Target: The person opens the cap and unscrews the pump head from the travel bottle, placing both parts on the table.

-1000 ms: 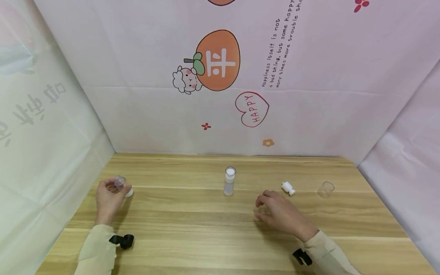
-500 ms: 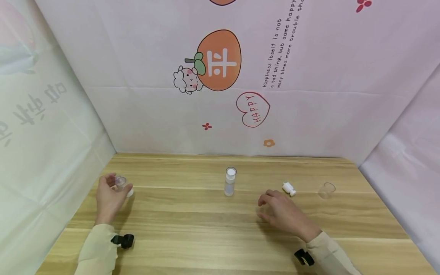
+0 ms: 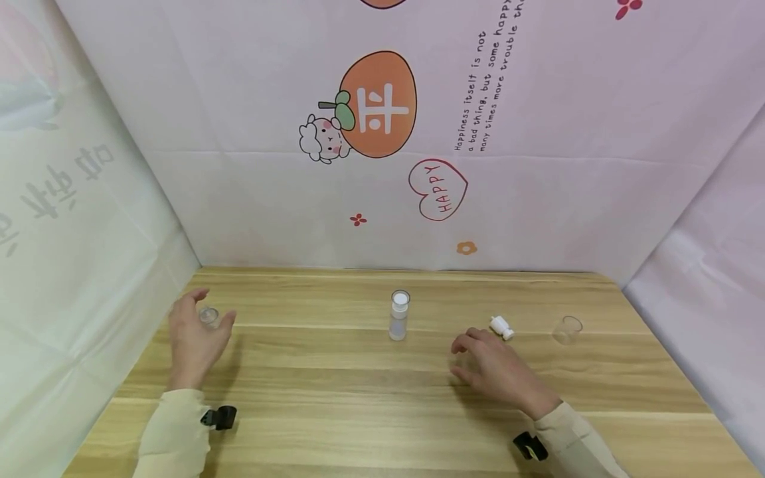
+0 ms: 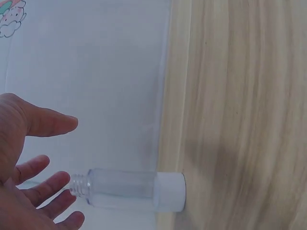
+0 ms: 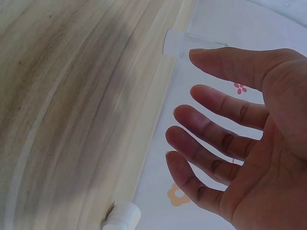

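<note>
At the left of the table a clear bottle with a threaded neck [image 3: 208,315] stands upright on its white base [image 4: 171,191]. My left hand [image 3: 194,342] is spread behind and around its top, thumb apart from the fingers, holding nothing. Part of that bottle is hidden by the hand in the head view. My right hand [image 3: 493,368] hovers over the wood with loosely bent fingers and nothing in it. Just beyond it lies a white pump head [image 3: 501,327] on its side. A second bottle [image 3: 398,322], with a white top inside a clear cover, stands mid-table.
A clear cap [image 3: 566,330] stands at the right, past the pump head. The wooden table [image 3: 335,411] ends at a printed cloth backdrop [image 3: 269,212], and cloth walls rise on both sides.
My left hand has let go of the clear bottle; its fingers and thumb have spread apart and risen slightly. The bottle stays standing. My right hand has shifted only slightly right.
</note>
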The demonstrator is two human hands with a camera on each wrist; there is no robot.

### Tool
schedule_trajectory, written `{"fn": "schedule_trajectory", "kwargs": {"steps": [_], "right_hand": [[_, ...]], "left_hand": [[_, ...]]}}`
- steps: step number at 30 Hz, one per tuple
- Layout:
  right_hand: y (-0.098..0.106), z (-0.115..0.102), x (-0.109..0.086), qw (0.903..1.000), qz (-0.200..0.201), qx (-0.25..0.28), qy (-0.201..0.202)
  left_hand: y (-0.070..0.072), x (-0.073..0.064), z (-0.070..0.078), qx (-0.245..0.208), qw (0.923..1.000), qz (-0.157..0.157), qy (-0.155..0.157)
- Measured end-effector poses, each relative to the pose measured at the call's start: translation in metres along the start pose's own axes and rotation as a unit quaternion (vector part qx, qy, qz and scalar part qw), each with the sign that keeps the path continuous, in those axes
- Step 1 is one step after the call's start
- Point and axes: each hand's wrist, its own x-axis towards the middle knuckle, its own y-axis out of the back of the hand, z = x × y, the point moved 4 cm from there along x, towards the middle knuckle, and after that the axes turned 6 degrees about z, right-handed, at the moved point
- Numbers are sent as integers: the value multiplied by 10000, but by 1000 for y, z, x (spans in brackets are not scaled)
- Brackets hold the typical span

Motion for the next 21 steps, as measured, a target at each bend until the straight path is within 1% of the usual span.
{"fn": "schedule_trajectory", "kwargs": {"steps": [3,6,13,16,21], "right_hand": [[0,1,0,10000,-23,15,-10],[0,2,0,10000,-29,63,-18],[1,2,1,10000,45,87,8],[1,2,1,10000,27,63,2],[3,2,2,10000,18,67,-28]], "left_hand": [[-2,-2,7,-6,9998,4,-222],[-4,-3,12,29,9994,-66,-346],[-13,-7,23,32,9988,-211,-447],[-19,-8,29,35,9983,-300,-498],[-30,-11,36,1,9968,-406,-685]]}}
